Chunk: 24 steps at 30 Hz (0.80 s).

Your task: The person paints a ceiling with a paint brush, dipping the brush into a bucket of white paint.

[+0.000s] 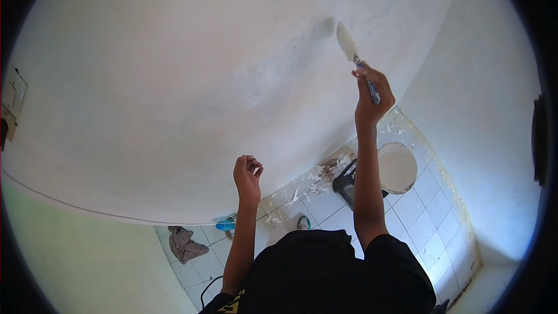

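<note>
My right hand (pixel 374 94) is wrapped round the blue-and-white patterned handle of a trowel-like tool (pixel 347 42). Its leaf-shaped head is whitish and points up at the white wall (pixel 174 40), with a dark shadow just left of its tip. Across the wall beside it runs a patchy grey, smeared band (pixel 264 78). My left hand (pixel 248 177) is raised in front of the lower wall, its fingers loosely curled in and nothing visible in them.
Below my right forearm stands a round bucket (pixel 397 168) of whitish material, beside a dark plastic stool (pixel 345 183). Pale flakes litter the tiled floor (pixel 325 204) along the wall. A crumpled cloth (pixel 185 245) and a blue object (pixel 225 224) lie at lower left.
</note>
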### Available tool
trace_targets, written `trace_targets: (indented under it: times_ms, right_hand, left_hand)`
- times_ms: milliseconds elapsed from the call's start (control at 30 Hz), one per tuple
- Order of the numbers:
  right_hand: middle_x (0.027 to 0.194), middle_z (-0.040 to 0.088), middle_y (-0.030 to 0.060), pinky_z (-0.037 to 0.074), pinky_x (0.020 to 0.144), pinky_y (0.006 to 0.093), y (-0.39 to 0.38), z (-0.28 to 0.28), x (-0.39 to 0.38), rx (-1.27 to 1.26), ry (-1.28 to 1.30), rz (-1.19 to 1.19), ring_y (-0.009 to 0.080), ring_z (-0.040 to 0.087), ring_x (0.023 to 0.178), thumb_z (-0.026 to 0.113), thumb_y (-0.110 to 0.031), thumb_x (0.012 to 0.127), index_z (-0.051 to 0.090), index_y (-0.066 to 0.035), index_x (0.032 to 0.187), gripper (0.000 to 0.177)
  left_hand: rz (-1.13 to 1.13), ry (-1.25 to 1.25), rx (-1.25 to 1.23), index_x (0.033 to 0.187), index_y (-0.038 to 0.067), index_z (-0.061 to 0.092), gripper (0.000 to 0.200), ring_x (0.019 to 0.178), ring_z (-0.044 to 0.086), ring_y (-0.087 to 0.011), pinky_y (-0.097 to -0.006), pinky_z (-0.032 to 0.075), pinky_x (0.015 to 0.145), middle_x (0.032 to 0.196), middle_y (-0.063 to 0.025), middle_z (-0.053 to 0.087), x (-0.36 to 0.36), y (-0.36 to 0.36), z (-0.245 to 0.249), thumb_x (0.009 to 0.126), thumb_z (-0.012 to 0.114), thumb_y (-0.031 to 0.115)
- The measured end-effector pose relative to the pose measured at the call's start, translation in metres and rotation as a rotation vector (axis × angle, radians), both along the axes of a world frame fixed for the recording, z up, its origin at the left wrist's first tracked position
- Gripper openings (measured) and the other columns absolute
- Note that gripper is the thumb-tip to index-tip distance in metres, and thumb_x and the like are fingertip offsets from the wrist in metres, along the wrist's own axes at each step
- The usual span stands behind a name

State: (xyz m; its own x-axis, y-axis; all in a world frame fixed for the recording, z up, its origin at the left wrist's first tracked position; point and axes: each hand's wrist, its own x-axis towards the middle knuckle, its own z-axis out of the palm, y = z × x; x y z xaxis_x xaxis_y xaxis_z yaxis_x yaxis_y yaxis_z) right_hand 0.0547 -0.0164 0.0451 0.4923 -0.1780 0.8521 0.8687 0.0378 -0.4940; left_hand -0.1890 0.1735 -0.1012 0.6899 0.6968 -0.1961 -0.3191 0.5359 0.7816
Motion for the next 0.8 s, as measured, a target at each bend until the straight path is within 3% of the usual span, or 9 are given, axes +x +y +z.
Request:
trace_targets:
  times_ms: [100,200,267,367,500,700,800]
  right_hand:
    - [0.096,0.071,0.0139,0.056,0.078,0.0319,0.004,0.003,0.003,0.031,0.065,0.016,0.0257,0.071,0.092,0.067,0.013,0.077,0.071,0.000,0.094,0.022]
    - [0.096,0.071,0.0148,0.055,0.075,0.0313,0.016,0.005,-0.022,-0.225,-0.081,0.115,0.0240,0.071,0.089,0.068,0.012,0.077,0.072,-0.001,0.094,0.022]
    - [0.096,0.071,0.0148,0.055,0.076,0.0317,0.014,0.007,-0.042,-0.293,-0.033,0.172,0.0251,0.071,0.091,0.069,0.012,0.076,0.072,-0.001,0.093,0.021]
    - [0.096,0.072,0.0148,0.055,0.075,0.0312,0.001,0.011,-0.033,-0.180,-0.139,0.045,0.0250,0.071,0.091,0.069,0.011,0.077,0.072,-0.001,0.093,0.020]
    - [0.095,0.071,0.0158,0.055,0.075,0.0315,0.006,0.024,-0.014,-0.078,-0.035,-0.039,0.0255,0.071,0.089,0.068,0.012,0.078,0.072,-0.001,0.091,0.019]
    - [0.096,0.071,0.0159,0.055,0.076,0.0321,0.012,0.012,-0.047,-0.295,-0.005,0.299,0.0254,0.071,0.090,0.070,0.011,0.077,0.071,-0.001,0.090,0.018]
    - [0.095,0.072,0.0152,0.055,0.077,0.0315,-0.008,0.014,-0.041,-0.223,0.010,0.173,0.0255,0.071,0.091,0.069,0.013,0.076,0.071,-0.001,0.089,0.019]
  left_hand:
    - [-0.012,0.003,0.005,0.091,0.013,0.059,0.020,0.081,0.056,-0.0148,-0.0347,0.042,0.079,0.083,0.0007,0.058,0.000,-0.001,-0.001,0.095,0.058,0.033]
    - [-0.026,0.009,-0.003,0.091,0.014,0.059,0.018,0.082,0.055,-0.0149,-0.0353,0.042,0.079,0.083,0.0015,0.058,0.004,0.000,-0.001,0.095,0.058,0.032]
    - [-0.032,0.014,-0.008,0.091,0.014,0.059,0.018,0.082,0.055,-0.0149,-0.0352,0.042,0.079,0.083,0.0015,0.058,0.006,-0.003,-0.001,0.095,0.058,0.032]
    - [-0.045,-0.003,-0.003,0.091,0.015,0.059,0.018,0.082,0.055,-0.0148,-0.0353,0.042,0.079,0.083,0.0016,0.058,0.009,-0.002,0.002,0.095,0.058,0.032]
    - [-0.032,0.003,-0.009,0.090,0.013,0.059,0.020,0.081,0.056,-0.0148,-0.0354,0.043,0.080,0.082,0.0007,0.059,0.009,-0.003,0.002,0.095,0.059,0.032]
    - [-0.075,-0.005,-0.011,0.090,0.015,0.059,0.018,0.083,0.055,-0.0147,-0.0354,0.042,0.080,0.084,0.0021,0.058,0.022,-0.009,0.016,0.095,0.058,0.032]
    - [-0.130,-0.008,-0.001,0.090,0.016,0.059,0.018,0.082,0.055,-0.0145,-0.0352,0.042,0.079,0.084,0.0024,0.058,0.027,-0.017,0.024,0.095,0.058,0.032]
